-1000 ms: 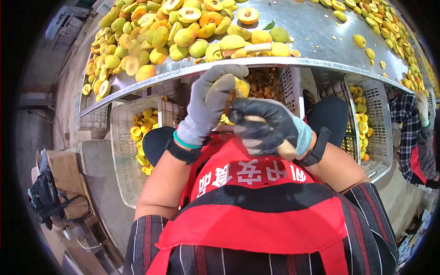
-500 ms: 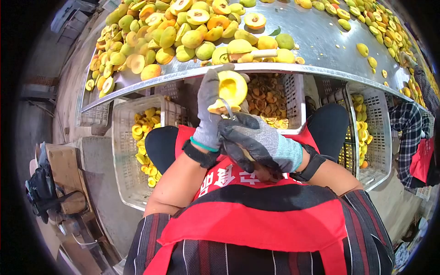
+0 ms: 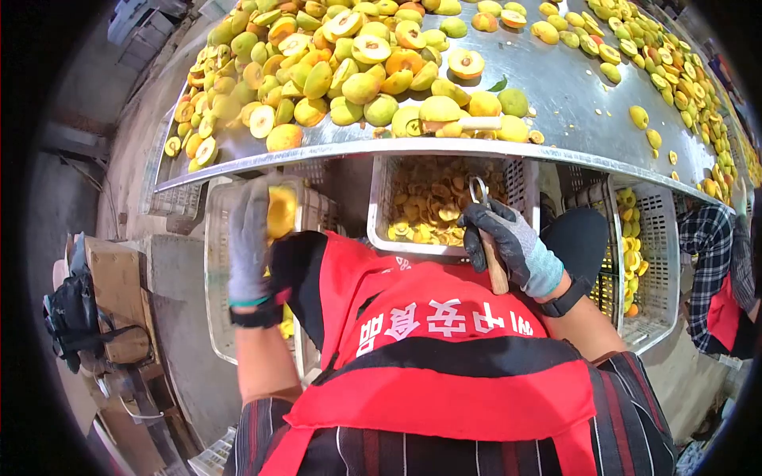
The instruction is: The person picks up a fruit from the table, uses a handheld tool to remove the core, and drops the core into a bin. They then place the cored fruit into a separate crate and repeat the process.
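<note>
Below the left part of the shiny grey sheet-metal table (image 3: 567, 95), the left hand (image 3: 250, 238), in a grey knitted glove, hangs beside a deep-yellow piece of fruit flesh (image 3: 280, 213) at a whitish slatted plastic crate (image 3: 217, 317); the step in hand looks to be setting that piece down there. Its fingers point up toward the table, forearm stretched out; blur hides the grip, so I cannot tell whether it grasps the piece or is released. The next move, I judge, calls for a free left hand and a fresh half from the heap of green-yellow cut fruit (image 3: 317, 79) on the table's left part. Beneath the table's middle, a second whitish plastic crate (image 3: 421, 248) holds brown and yellow scraps (image 3: 429, 202). Just right of that, below the table's edge, the black-and-grey gloved right hand (image 3: 504, 242) is clenched around a wooden-handled tool with a looped metal tip (image 3: 498, 274), handle slanting down, tip toward the table.
</note>
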Motion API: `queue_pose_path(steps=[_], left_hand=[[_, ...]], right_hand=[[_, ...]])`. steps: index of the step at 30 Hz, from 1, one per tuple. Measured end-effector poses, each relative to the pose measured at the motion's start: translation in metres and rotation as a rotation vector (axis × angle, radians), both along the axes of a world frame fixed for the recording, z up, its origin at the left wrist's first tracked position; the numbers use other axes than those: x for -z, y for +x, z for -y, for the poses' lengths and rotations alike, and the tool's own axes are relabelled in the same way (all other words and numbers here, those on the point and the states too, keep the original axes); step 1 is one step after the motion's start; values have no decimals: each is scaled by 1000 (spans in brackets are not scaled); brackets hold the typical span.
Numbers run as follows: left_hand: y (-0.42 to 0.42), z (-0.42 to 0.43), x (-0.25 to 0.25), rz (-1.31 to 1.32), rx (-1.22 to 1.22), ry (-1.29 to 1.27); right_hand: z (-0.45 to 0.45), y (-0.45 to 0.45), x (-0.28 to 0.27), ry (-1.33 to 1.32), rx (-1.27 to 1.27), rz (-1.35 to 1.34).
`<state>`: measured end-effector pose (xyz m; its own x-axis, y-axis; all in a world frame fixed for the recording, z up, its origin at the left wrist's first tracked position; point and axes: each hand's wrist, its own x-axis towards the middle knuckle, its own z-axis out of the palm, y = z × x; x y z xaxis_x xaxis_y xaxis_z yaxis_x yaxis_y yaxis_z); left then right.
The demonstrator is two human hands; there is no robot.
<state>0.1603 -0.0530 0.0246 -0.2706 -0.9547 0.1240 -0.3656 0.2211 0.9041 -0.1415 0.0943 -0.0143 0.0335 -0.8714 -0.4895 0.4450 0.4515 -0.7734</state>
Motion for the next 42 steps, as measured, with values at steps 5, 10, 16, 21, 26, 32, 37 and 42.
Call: queue_pose_path(steps=[5,10,16,21,26,32,37,42], left_hand=[[9,29,-27,577,-27,-275],[-104,91,-4,551,78,-325],[-164,115,6,851,113,-363],[-136,63,-8,61,426,-208],[-129,-8,-8,-377,722,63],[-127,-46,9,-880,559,471],[-110,-38,14,-930,497,584],[-120,-40,2,-899,486,654]], right_hand=[[1,9,4,-29,-52,18],[3,12,2,1,-115,15],[1,2,-5,22,-39,15],[23,-10,-21,-147,118,27],[55,17,-31,-249,204,-82],[50,47,-23,-404,225,-475],[33,34,-45,-564,-181,-855],[34,36,-42,-482,-168,-1072]])
